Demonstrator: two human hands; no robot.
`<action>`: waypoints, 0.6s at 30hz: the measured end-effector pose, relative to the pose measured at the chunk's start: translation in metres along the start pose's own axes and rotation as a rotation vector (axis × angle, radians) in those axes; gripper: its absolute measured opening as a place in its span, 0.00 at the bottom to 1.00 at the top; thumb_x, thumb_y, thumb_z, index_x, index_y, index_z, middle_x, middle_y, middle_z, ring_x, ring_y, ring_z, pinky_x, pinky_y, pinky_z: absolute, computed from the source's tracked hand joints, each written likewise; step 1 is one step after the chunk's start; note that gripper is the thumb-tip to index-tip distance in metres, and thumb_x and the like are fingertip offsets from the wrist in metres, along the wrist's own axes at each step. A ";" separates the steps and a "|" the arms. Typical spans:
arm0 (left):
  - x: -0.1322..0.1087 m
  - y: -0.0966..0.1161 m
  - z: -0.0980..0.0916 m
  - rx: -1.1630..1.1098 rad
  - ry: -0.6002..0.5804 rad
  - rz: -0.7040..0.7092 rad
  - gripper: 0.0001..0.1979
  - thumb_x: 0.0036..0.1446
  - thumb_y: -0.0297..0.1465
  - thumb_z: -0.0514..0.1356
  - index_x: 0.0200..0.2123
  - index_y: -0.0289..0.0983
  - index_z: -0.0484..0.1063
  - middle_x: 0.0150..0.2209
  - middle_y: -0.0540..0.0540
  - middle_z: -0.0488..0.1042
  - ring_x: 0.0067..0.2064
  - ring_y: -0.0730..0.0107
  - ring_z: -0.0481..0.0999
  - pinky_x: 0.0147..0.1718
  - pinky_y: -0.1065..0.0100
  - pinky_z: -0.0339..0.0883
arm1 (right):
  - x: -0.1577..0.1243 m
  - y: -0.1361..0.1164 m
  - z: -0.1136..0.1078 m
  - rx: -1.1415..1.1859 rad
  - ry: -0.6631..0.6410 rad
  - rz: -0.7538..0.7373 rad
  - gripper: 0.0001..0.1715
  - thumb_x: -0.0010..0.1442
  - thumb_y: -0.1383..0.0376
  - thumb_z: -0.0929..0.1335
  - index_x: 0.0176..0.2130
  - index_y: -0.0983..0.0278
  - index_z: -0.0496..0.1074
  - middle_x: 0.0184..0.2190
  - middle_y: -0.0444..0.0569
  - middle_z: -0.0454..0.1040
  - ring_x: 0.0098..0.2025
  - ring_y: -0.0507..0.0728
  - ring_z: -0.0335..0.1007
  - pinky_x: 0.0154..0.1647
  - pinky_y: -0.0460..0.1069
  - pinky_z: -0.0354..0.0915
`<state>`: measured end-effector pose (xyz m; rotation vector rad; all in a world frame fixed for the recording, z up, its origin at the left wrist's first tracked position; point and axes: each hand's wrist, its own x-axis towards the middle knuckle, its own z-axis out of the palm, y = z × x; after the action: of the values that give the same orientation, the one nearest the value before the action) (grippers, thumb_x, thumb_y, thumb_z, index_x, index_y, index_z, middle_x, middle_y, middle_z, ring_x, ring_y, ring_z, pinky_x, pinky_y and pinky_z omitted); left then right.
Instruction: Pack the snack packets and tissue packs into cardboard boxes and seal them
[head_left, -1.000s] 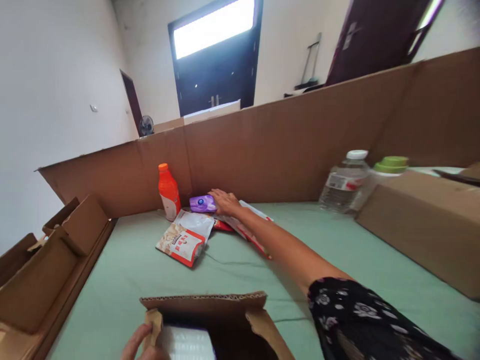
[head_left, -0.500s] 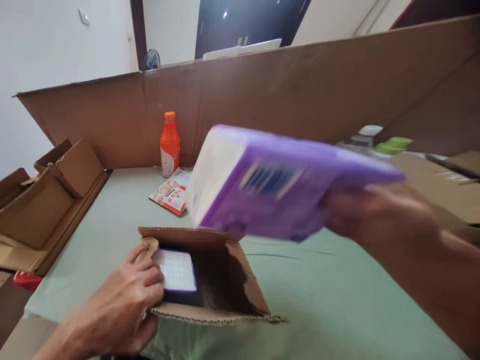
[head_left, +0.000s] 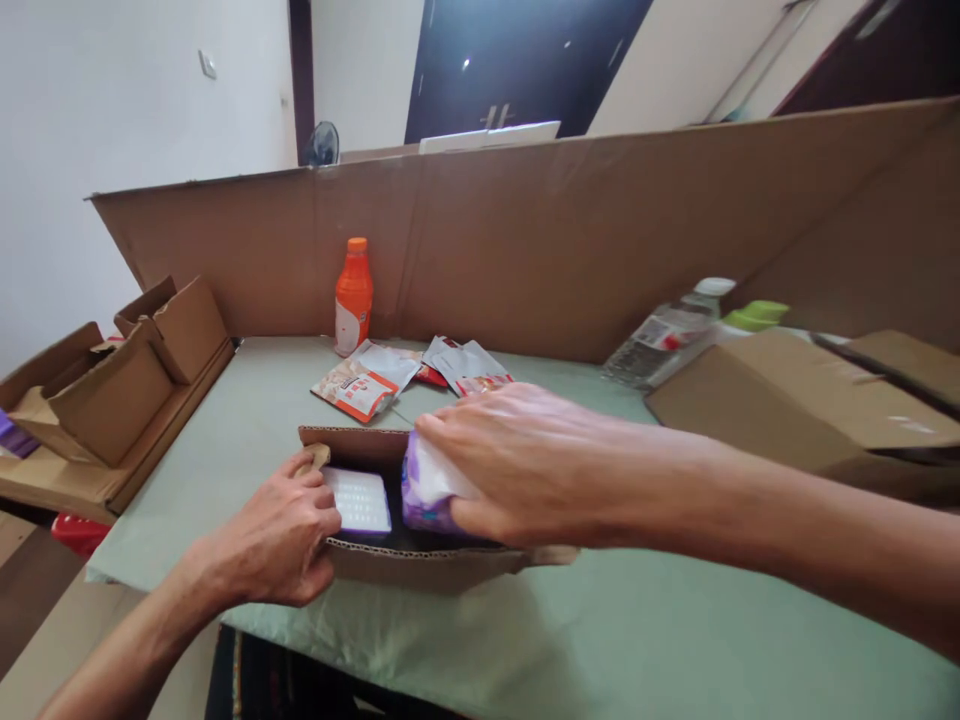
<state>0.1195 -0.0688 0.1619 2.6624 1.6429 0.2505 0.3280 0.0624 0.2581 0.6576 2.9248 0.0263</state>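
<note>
An open cardboard box (head_left: pixel 427 568) stands near the front of the table. My left hand (head_left: pixel 281 528) is closed on the box's left end, its fingers over the bent flap. Inside at the left sits a white, purple-edged item (head_left: pixel 361 502) with rows of small marks; its kind I cannot make out. My right hand (head_left: pixel 517 460) grips a purple and white tissue pack (head_left: pixel 427 485), which stands upright, partly down in the box, right of the white item. The hand hides the pack's right side and the box's right end.
Behind the box lie several snack pouches (head_left: pixel 360 388) and an orange bottle (head_left: pixel 354 300). A clear bottle (head_left: pixel 660 335) leans beside a cardboard box (head_left: pixel 787 400) at right. Cardboard trays (head_left: pixel 112 395) stand at left. A tall cardboard wall (head_left: pixel 525 240) closes off the back.
My right hand has brought the tissue pack down and left from the air into the box, turning it upright. My left hand keeps its hold on the box. The view has shifted slightly.
</note>
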 end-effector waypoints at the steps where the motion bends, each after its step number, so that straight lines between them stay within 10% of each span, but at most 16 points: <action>1: 0.000 0.000 0.000 0.008 0.000 0.005 0.02 0.45 0.27 0.62 0.23 0.39 0.72 0.26 0.48 0.76 0.35 0.62 0.75 0.65 0.48 0.61 | 0.007 -0.004 -0.001 -0.033 -0.040 -0.019 0.06 0.51 0.64 0.68 0.24 0.63 0.71 0.19 0.52 0.72 0.22 0.58 0.69 0.26 0.51 0.56; 9: -0.003 -0.003 0.004 0.031 0.029 0.036 0.03 0.46 0.28 0.62 0.22 0.38 0.73 0.25 0.47 0.75 0.33 0.61 0.74 0.62 0.47 0.64 | 0.034 -0.011 0.006 -0.020 -0.119 0.026 0.14 0.55 0.61 0.68 0.39 0.66 0.76 0.35 0.58 0.80 0.34 0.63 0.76 0.29 0.51 0.59; 18: 0.002 -0.005 0.005 -0.021 0.017 0.039 0.02 0.46 0.27 0.62 0.23 0.38 0.73 0.26 0.47 0.76 0.33 0.61 0.76 0.63 0.42 0.63 | 0.037 0.004 0.089 0.116 -0.181 -0.110 0.14 0.58 0.68 0.70 0.46 0.69 0.75 0.45 0.61 0.81 0.45 0.66 0.79 0.41 0.54 0.69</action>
<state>0.1169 -0.0641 0.1567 2.6865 1.5845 0.2894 0.3089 0.0804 0.1652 0.4863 2.7974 -0.2051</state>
